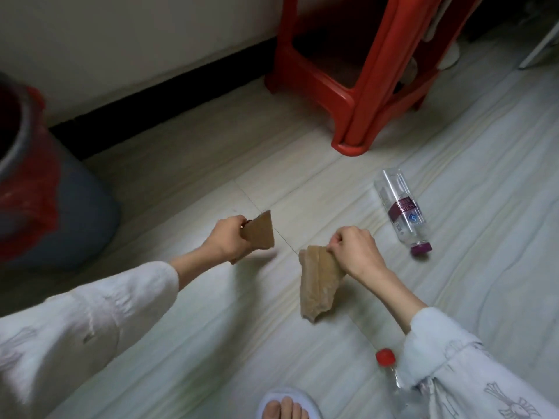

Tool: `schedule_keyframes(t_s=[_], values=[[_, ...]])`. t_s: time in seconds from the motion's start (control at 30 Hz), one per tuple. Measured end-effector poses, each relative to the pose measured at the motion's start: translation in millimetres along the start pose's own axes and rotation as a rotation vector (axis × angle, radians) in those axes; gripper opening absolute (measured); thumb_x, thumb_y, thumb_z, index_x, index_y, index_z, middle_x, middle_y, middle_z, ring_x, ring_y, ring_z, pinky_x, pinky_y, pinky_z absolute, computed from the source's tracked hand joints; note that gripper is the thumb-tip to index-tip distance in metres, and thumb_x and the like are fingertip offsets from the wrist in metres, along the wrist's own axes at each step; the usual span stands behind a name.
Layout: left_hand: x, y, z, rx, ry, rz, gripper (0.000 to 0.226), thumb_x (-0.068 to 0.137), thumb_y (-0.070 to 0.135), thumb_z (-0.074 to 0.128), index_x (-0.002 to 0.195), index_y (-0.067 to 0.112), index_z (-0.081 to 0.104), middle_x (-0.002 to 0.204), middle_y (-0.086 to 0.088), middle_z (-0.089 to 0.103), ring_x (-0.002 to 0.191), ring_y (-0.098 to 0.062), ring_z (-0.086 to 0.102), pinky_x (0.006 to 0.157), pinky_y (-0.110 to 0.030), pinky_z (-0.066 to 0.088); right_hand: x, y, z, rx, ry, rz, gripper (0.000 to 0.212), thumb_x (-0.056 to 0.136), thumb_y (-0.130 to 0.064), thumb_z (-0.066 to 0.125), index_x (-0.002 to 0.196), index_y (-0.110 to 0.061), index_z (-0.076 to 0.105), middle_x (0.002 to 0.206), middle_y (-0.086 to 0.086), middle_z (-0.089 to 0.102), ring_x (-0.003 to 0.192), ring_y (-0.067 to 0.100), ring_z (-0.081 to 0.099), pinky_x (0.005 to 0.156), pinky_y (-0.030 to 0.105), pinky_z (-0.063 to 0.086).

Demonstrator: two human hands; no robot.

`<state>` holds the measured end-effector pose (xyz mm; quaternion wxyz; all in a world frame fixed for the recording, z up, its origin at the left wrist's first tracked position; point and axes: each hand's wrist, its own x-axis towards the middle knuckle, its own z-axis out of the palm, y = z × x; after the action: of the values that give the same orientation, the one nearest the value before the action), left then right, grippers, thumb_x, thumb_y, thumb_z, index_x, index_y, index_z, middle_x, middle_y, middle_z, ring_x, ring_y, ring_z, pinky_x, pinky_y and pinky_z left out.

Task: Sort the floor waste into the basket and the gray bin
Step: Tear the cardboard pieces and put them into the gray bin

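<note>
My left hand grips a small brown cardboard piece above the floor. My right hand pinches the top of a larger, torn brown cardboard piece that hangs down from it. The two pieces are apart. The gray bin with a red liner stands at the far left. A clear plastic bottle with a purple cap lies on the floor to the right of my right hand. Another clear bottle with a red cap lies near my right sleeve, partly hidden. No basket is in view.
A red plastic stool stands at the back near the white wall and dark skirting. My slippered foot shows at the bottom edge. The pale tiled floor spreads between my arms.
</note>
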<state>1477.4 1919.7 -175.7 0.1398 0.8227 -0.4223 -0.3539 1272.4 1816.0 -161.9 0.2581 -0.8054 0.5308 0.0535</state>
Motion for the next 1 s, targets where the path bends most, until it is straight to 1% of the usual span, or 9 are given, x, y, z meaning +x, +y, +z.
schedule_keyframes(t_s=[0.2,0.37,0.47,0.53,0.6,0.63,0.73,0.83,1.0], values=[[-32,5,-96,0.001,0.225,0.121,0.018,0.091,0.014,0.052,0.106,0.011,0.062,0.097,-0.009,0.061,0.077,-0.018,0.054,0.063,-0.024,0.040,-5,-113,-35,0.143,0.270,-0.201,0.013,0.093,-0.021,0.051,0.094,-0.011,0.059,0.097,0.013,0.066,0.098,0.033,0.056,0.074,0.034,0.039],[-86,-25,-180,0.023,0.639,0.227,0.027,0.090,0.013,0.052,0.115,0.009,0.062,0.105,-0.007,0.056,0.095,-0.021,0.055,0.082,-0.025,0.041,-18,-198,-49,0.295,0.397,-0.384,0.011,0.095,-0.023,0.049,0.095,-0.014,0.054,0.083,0.002,0.056,0.080,0.022,0.049,0.067,0.029,0.033],[-121,-60,-230,-0.014,0.845,0.182,0.031,0.089,0.009,0.053,0.119,0.008,0.061,0.105,-0.008,0.060,0.098,-0.022,0.057,0.081,-0.019,0.036,-25,-243,-50,0.460,0.471,-0.442,0.008,0.094,-0.022,0.050,0.092,-0.014,0.053,0.077,-0.004,0.054,0.078,0.018,0.050,0.067,0.029,0.038],[-143,-92,-261,-0.037,0.929,0.119,0.032,0.089,0.009,0.056,0.120,0.009,0.061,0.109,-0.008,0.065,0.102,-0.022,0.059,0.084,-0.024,0.042,-28,-278,-48,0.665,0.459,-0.445,0.007,0.094,-0.019,0.051,0.089,-0.014,0.050,0.074,-0.006,0.053,0.079,0.024,0.058,0.060,0.031,0.051],[-160,-122,-281,-0.066,0.999,0.052,0.030,0.088,0.011,0.059,0.118,0.010,0.062,0.111,-0.006,0.067,0.103,-0.021,0.061,0.089,-0.031,0.047,-29,-304,-48,0.855,0.421,-0.434,0.006,0.094,-0.017,0.052,0.090,-0.012,0.050,0.078,0.000,0.055,0.082,0.026,0.061,0.044,0.018,0.052],[-165,-137,-287,-0.067,1.024,0.022,0.029,0.087,0.011,0.060,0.116,0.011,0.063,0.109,-0.006,0.068,0.103,-0.021,0.062,0.090,-0.032,0.048,-31,-315,-48,0.931,0.405,-0.443,0.005,0.094,-0.014,0.051,0.091,-0.011,0.049,0.083,0.006,0.057,0.081,0.024,0.061,0.043,0.015,0.051],[-170,-178,-297,0.001,1.009,-0.049,0.028,0.086,0.009,0.060,0.113,0.014,0.065,0.107,-0.007,0.069,0.102,-0.022,0.063,0.089,-0.035,0.050,-33,-347,-45,1.087,0.331,-0.495,0.004,0.094,-0.007,0.051,0.097,-0.007,0.048,0.089,0.013,0.056,0.076,0.016,0.057,0.047,0.014,0.052],[-155,-202,-298,0.156,0.860,-0.098,0.030,0.085,0.010,0.055,0.109,0.024,0.067,0.106,-0.004,0.069,0.101,-0.026,0.062,0.083,-0.040,0.051,-32,-368,-36,1.068,0.251,-0.567,0.011,0.091,-0.002,0.052,0.099,-0.009,0.048,0.092,0.009,0.055,0.079,0.015,0.058,0.054,0.017,0.056],[-121,-220,-300,0.312,0.660,-0.201,0.038,0.087,0.010,0.048,0.117,0.030,0.062,0.119,-0.008,0.062,0.110,-0.028,0.056,0.086,-0.037,0.049,-28,-392,-15,0.799,0.260,-0.679,0.017,0.087,-0.002,0.057,0.094,-0.017,0.052,0.086,-0.014,0.056,0.091,0.018,0.061,0.080,0.042,0.055]])
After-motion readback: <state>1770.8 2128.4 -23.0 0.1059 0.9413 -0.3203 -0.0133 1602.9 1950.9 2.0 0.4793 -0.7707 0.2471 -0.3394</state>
